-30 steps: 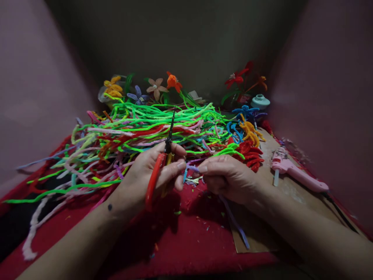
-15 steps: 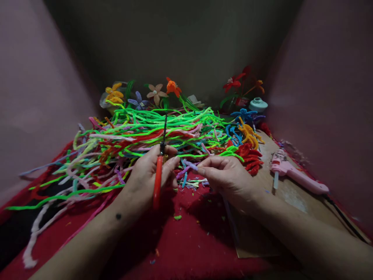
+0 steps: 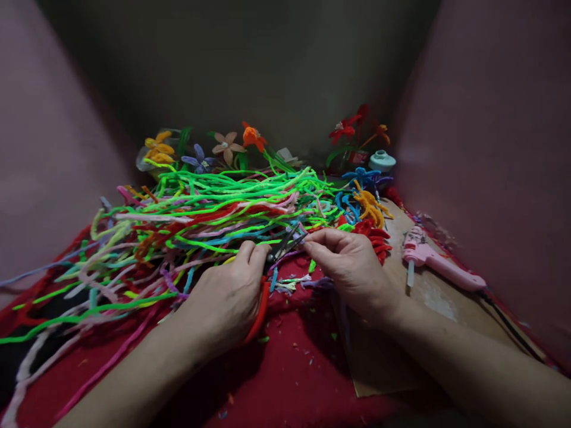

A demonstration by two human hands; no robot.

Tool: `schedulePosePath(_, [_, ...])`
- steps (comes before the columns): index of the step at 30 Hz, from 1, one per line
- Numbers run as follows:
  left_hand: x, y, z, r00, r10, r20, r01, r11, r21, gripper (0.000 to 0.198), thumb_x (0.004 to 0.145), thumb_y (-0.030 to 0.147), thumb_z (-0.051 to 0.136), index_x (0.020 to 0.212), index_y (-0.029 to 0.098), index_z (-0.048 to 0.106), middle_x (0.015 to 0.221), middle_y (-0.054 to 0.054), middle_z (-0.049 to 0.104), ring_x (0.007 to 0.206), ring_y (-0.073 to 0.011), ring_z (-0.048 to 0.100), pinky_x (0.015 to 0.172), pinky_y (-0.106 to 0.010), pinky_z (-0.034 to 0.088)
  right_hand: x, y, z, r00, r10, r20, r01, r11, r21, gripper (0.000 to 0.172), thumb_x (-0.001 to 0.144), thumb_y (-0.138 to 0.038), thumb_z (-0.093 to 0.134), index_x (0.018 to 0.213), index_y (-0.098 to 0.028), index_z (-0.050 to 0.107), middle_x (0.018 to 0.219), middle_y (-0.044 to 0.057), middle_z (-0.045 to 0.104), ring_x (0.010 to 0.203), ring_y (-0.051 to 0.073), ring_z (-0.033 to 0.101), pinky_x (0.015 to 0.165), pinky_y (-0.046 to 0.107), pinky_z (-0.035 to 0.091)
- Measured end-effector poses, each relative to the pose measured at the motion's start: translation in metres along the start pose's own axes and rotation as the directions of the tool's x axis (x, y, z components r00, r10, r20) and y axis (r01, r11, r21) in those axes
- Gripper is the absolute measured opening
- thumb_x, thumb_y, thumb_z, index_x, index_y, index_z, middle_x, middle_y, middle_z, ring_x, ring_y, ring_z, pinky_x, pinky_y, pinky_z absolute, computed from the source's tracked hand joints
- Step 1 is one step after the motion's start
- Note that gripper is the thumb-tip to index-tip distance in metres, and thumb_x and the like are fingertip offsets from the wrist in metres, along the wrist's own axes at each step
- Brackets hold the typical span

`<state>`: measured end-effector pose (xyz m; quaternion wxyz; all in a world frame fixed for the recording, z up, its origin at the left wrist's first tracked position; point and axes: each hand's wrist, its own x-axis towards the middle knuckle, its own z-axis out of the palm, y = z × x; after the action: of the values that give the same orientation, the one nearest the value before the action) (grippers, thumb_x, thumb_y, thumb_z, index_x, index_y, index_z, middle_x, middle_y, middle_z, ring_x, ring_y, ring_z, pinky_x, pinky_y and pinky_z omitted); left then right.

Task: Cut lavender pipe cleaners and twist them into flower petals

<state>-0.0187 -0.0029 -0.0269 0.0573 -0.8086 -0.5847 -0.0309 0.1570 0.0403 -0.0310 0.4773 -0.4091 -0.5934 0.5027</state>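
My left hand [image 3: 229, 294] is wrapped round the scissors [image 3: 260, 315], which have red handles and dark blades. The blades stand parted and point up and right, close by the fingertips of my right hand [image 3: 350, 267]. Between thumb and forefinger, my right hand pinches a short light-purple pipe cleaner [image 3: 294, 233], mostly hidden by the blades and fingers. Whether the blades touch it I cannot tell. Beyond both hands spreads a big heap of pipe cleaners [image 3: 250, 184], green at the top, with red, pink, yellow and blue mixed in.
A pink glue gun [image 3: 446, 267] lies on a brown board [image 3: 388, 351] at the right. Pipe-cleaner flowers [image 3: 227, 145] stand along the back, near a pale blue bottle [image 3: 382, 160]. Red petal pieces [image 3: 377, 238] lie behind my right hand. Small scraps dot the red cloth [image 3: 285, 368].
The scissors have swung from pointing away from me to pointing right, and their blades have parted near the purple pipe cleaner. My right hand keeps its pinch. The whole view has shifted slightly.
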Motion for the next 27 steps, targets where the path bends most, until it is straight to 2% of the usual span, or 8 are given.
schedulePosePath(3, [0.001,-0.002,0.002,0.999,0.020,0.043,-0.027,0.985,0.170,0.041,0.077,0.011,0.035,0.117,0.011,0.045,0.111,-0.016,0.052,0.055,-0.0209,0.061,0.045,-0.034,0.046,0.000,0.000,0.000,1.000,-0.024,0.002,0.024,0.999,-0.022,0.010,0.074,-0.023,0.062,0.072,-0.013,0.064,0.063,-0.002,0.056,0.057,0.007,0.044,0.054,0.022,0.033])
schedulePosePath(5, [0.003,-0.003,0.002,0.999,0.026,0.035,-0.033,0.978,0.208,0.041,0.076,0.008,0.034,0.115,0.010,0.047,0.112,-0.016,0.053,0.058,-0.0204,0.062,0.046,-0.033,0.046,0.000,0.000,-0.001,1.000,-0.009,0.008,0.009,1.000,-0.007,0.011,0.075,-0.023,0.061,0.071,-0.013,0.063,0.059,-0.004,0.052,0.053,0.007,0.040,0.051,0.022,0.031])
schedulePosePath(10, [0.004,-0.007,0.002,0.996,0.094,0.000,-0.093,0.981,0.173,0.038,0.077,0.004,0.031,0.109,0.009,0.051,0.103,-0.014,0.056,0.071,-0.0200,0.063,0.058,-0.030,0.050,0.004,0.003,-0.005,0.991,0.073,0.111,-0.086,0.990,0.112,0.019,0.080,-0.031,0.058,0.071,-0.015,0.061,0.050,-0.008,0.037,0.045,0.005,0.026,0.043,0.022,0.020])
schedulePosePath(14, [0.003,-0.011,0.002,0.995,0.103,-0.007,-0.101,0.982,0.160,0.037,0.079,0.003,0.030,0.108,0.011,0.051,0.102,-0.013,0.057,0.075,-0.0198,0.063,0.062,-0.030,0.051,0.008,0.008,-0.009,0.979,0.075,0.188,-0.106,0.981,0.161,0.019,0.080,-0.034,0.060,0.076,-0.016,0.061,0.051,-0.008,0.036,0.044,0.005,0.024,0.042,0.023,0.016])
schedulePosePath(20, [0.001,-0.013,-0.001,0.995,0.098,0.029,-0.101,0.982,0.159,0.036,0.079,0.005,0.032,0.109,0.013,0.050,0.096,-0.011,0.058,0.070,-0.0201,0.063,0.053,-0.029,0.049,0.009,0.006,-0.011,0.974,0.053,0.219,-0.082,0.988,0.129,0.023,0.082,-0.035,0.058,0.069,-0.017,0.056,0.053,-0.007,0.035,0.045,0.005,0.025,0.042,0.023,0.017])
schedulePosePath(27, [0.000,-0.011,-0.003,0.992,0.111,0.053,-0.118,0.978,0.169,0.035,0.078,0.004,0.032,0.105,0.013,0.051,0.090,-0.008,0.057,0.058,-0.0170,0.059,0.047,-0.028,0.044,0.009,0.003,-0.010,0.982,0.052,0.182,-0.072,0.992,0.104,0.022,0.078,-0.035,0.060,0.069,-0.016,0.057,0.053,-0.007,0.036,0.047,0.005,0.025,0.045,0.023,0.018])
